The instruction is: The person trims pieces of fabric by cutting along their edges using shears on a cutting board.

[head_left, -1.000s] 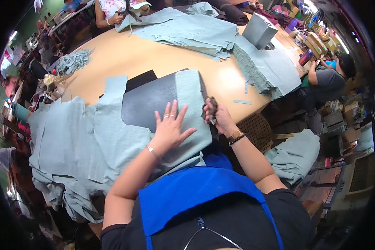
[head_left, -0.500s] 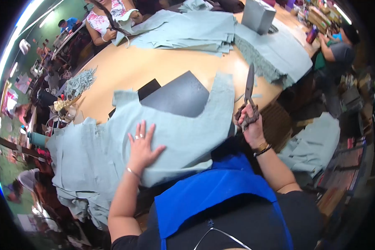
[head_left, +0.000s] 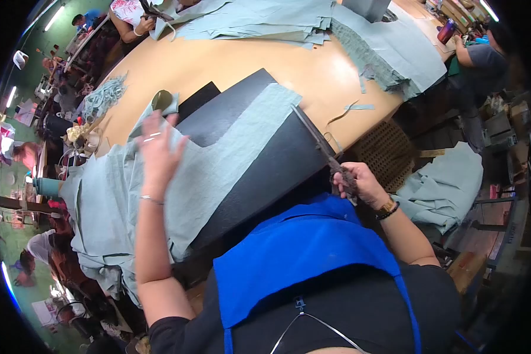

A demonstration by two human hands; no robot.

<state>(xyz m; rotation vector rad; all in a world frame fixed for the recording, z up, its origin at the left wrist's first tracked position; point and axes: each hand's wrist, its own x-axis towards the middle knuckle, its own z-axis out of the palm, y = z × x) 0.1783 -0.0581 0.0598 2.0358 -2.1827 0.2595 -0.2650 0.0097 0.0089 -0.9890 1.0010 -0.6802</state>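
Pale grey-green fabric (head_left: 218,168) lies across a black board (head_left: 271,156) on the table and bunches up at the left. My left hand (head_left: 159,150), slightly blurred, is over the fabric's left part with fingers stretched out and holding nothing. Whether its palm touches the cloth I cannot tell. Just beyond its fingertips is a rounded olive-green object (head_left: 161,100). My right hand (head_left: 360,184) is wrapped round the covered handles of large scissors (head_left: 320,140). Their blades point up and left, the tip at the end of the fabric strip. The blades look nearly closed.
Stacked fabric pieces (head_left: 259,23) lie at the table's (head_left: 230,59) far side, with a metal block (head_left: 369,9) nearby. Thin scraps (head_left: 103,97) heap at the left. A woven chair (head_left: 386,153) and more cloth (head_left: 442,186) are at right. Other people work around the table.
The fabric has shifted left and turned, baring more black board. My left hand has moved left and farther forward. The scissors have swung from upright to leaning left, down toward the strip's end.
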